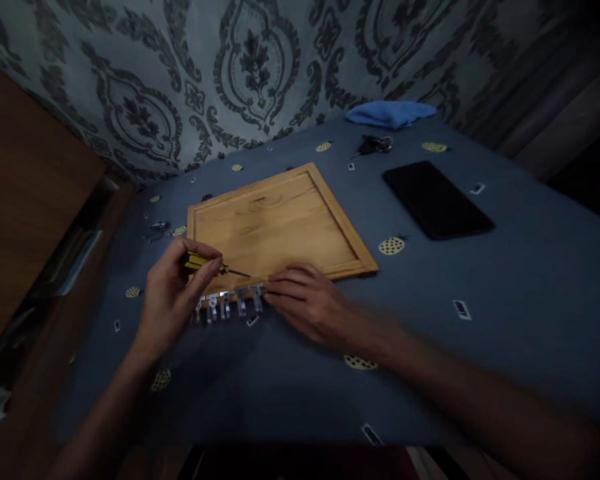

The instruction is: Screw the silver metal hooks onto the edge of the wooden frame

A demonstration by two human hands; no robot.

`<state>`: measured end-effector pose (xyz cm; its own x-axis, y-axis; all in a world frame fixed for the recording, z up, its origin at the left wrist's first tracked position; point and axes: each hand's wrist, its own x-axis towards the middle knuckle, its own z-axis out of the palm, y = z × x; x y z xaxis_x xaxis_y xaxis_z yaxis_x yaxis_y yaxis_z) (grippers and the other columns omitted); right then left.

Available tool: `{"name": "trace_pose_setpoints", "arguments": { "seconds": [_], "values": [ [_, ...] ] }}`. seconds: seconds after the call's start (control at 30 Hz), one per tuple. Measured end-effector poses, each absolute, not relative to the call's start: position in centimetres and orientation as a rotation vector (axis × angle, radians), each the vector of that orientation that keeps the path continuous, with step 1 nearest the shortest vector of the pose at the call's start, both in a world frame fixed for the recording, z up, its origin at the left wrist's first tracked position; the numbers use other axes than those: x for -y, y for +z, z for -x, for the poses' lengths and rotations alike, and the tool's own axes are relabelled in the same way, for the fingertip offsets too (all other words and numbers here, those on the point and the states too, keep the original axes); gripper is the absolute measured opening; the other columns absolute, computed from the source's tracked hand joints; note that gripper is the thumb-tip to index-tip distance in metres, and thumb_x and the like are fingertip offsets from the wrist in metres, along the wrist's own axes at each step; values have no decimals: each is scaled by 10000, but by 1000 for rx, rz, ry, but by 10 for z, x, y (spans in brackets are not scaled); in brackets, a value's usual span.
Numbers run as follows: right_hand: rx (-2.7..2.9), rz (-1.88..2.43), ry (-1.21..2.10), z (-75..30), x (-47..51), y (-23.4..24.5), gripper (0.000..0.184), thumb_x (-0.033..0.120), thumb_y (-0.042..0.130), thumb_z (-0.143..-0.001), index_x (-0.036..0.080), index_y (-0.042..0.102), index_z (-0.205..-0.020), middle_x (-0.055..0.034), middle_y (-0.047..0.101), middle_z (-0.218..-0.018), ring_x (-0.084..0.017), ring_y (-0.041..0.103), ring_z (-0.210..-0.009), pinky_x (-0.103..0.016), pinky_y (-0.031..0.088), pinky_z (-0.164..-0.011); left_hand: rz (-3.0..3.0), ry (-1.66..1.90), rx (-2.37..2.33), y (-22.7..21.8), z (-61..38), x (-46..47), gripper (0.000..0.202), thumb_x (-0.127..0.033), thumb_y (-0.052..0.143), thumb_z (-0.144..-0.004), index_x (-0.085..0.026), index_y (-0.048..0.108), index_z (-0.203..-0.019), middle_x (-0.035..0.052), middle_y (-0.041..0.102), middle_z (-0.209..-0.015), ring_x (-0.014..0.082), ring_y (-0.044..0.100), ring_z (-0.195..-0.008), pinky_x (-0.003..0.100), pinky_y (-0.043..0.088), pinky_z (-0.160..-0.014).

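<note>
My left hand (173, 290) is closed around the yellow-and-black handle of a screwdriver (203, 262). Its thin dark shaft points right, over the near edge of a framed wooden board (275, 217) that lies flat on the table. Along that near edge runs a shiny metal hook rail (225, 303) with several hooks hanging toward me. My right hand (315, 303) rests on the board's near edge at the rail's right end, fingers stretched out and side by side. Its thumb is hidden, and whether the fingers press on the rail I cannot tell.
A black tablet-like slab (435, 200) lies to the right. Behind it are a bunch of keys (375, 145) and a folded blue cloth (393, 113). Small metal pieces (157, 229) lie left of the board. A patterned blue tablecloth (280, 393) covers the table; a wooden cabinet (35, 180) stands left.
</note>
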<state>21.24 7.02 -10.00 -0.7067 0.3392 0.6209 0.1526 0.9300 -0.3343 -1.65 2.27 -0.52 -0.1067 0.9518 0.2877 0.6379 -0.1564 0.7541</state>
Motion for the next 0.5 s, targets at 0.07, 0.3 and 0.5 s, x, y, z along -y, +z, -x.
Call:
{"name": "trace_pose_setpoints", "arguments": {
  "seconds": [0.07, 0.3, 0.5],
  "values": [
    [2284, 377, 310, -215, -74, -98, 231, 136, 528, -1007, 170, 720, -1130, -93, 790, -1094, -234, 703, -1057, -469, 541, -963, -1661, 1199, -1699, -14, 26, -30, 244, -403, 753, -858, -205, 630, -932, 45, 726, -965, 190, 693, -862, 313, 552, -783],
    [2160, 661, 205, -239, -102, -92, 222, 144, 572, -970, 227, 739, -1091, -89, 795, -1096, -276, 729, -1040, -515, 556, -929, -1616, 967, -1659, -53, 71, -45, 264, -405, 753, -767, -193, 660, -895, 32, 690, -865, 196, 652, -790, 291, 510, -694],
    [2040, 960, 152, -264, -122, -88, 217, 225, 547, -986, 244, 746, -1071, -95, 793, -1085, -314, 736, -1043, -546, 563, -912, -1938, 807, -1670, -62, 75, -54, 166, -362, 657, -815, -216, 665, -894, 33, 706, -847, 216, 646, -797, 328, 478, -736]
  ]
}}
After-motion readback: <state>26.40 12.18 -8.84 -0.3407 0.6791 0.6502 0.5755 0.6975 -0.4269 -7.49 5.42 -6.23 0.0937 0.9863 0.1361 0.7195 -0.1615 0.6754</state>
